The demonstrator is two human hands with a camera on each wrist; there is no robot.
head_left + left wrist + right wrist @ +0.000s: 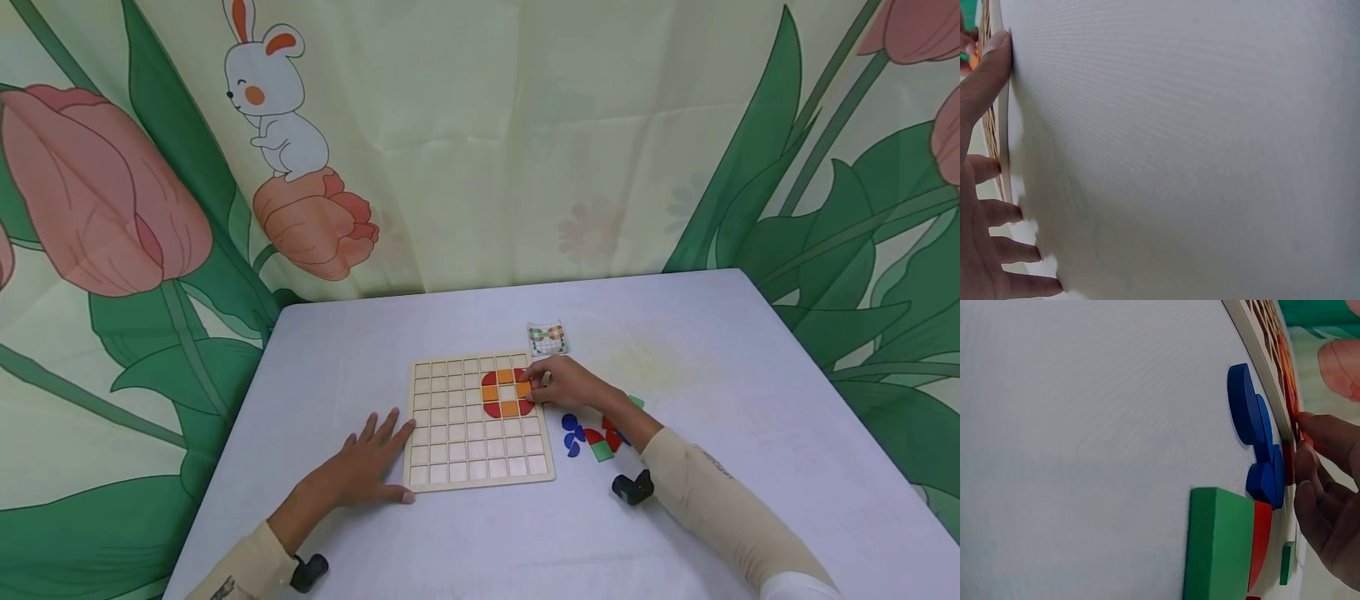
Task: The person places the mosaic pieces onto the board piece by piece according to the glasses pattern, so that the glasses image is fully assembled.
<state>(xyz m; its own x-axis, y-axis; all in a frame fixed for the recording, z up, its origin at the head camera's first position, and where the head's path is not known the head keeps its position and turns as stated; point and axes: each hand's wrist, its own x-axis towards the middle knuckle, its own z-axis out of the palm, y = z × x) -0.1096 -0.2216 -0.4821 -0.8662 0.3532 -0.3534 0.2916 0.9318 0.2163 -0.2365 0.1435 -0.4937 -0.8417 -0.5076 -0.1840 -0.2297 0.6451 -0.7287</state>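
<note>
A pale wooden grid board [448, 431] lies on the table. Red rounded-corner pieces [491, 410] and orange squares [505, 376] make a ring round one bare cell in its upper right part. My right hand [567, 382] reaches over the board's right edge, thumb and forefinger pinching the orange square [522, 390] on the ring's right side. Its other fingers are curled, as the right wrist view shows. With fingers spread, my left hand [367, 468] rests on the table against the board's left edge, its thumb [988, 75] by the near corner.
Right of the board lie loose blue pieces [570, 422], red pieces [594, 436] and a green square [602, 451]. A small printed pattern card [547, 338] lies behind the board. The white table [675, 333] meets a curtain [465, 167] with printed tulips and a rabbit.
</note>
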